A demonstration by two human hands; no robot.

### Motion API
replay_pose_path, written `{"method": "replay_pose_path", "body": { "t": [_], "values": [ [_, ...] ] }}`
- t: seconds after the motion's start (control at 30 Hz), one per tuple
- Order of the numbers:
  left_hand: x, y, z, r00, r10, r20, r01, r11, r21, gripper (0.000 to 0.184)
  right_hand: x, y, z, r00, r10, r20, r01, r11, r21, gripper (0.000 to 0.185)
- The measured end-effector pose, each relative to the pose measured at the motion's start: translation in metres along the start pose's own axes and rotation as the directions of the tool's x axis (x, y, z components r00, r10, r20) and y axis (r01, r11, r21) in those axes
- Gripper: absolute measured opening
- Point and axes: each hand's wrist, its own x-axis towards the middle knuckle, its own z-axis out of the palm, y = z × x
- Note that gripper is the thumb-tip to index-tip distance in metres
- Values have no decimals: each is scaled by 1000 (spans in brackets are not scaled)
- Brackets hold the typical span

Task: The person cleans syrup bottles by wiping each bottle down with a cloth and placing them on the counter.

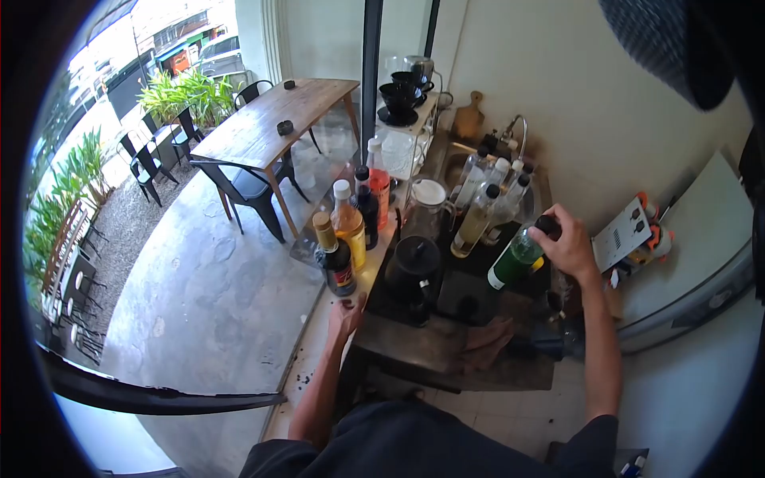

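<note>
My right hand (570, 247) grips a green bottle (511, 263) by its dark cap and neck, and the bottle leans over the dark counter. Loosely curled, with nothing visible in its fingers, my left hand (346, 317) rests on the pale ledge just in front of a dark bottle with a gold cap (338, 263). Behind that bottle stand an amber bottle with a white cap (349, 227), a dark bottle with a black cap (366, 209) and a red-pink bottle (379, 182). A black lidded pot (413, 267) sits between my hands.
Several clear bottles (478, 217) crowd the counter by the sink tap (522, 127). A glass jug with a white lid (429, 197) stands left of them. A brown cloth (488, 341) lies near the front edge. Black drippers (401, 97) stand on a shelf; beyond is a wooden table (275, 119).
</note>
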Motion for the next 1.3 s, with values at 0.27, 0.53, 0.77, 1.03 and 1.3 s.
{"method": "replay_pose_path", "body": {
  "t": [0.27,0.53,0.77,1.03,1.3],
  "values": [
    [12,15,-25,999,-30,-33,29,999,-26,63,-60,-55,15,992,62,110,-71,994,86,38],
    [16,18,-33,998,-48,34,51,997,-66,58,-92,-77,64,975,99,200,-141,968,209,34],
    [15,9,-28,999,-17,48,20,998,-59,57,-104,-74,92,979,104,176,-131,979,153,35],
    [-87,79,-19,893,299,337,-195,931,-309,35,-104,-80,83,931,253,262,-293,948,126,41],
    [-137,144,41,647,750,138,-697,655,-291,61,-107,-75,82,929,247,277,-291,948,129,45]
  ]
}}
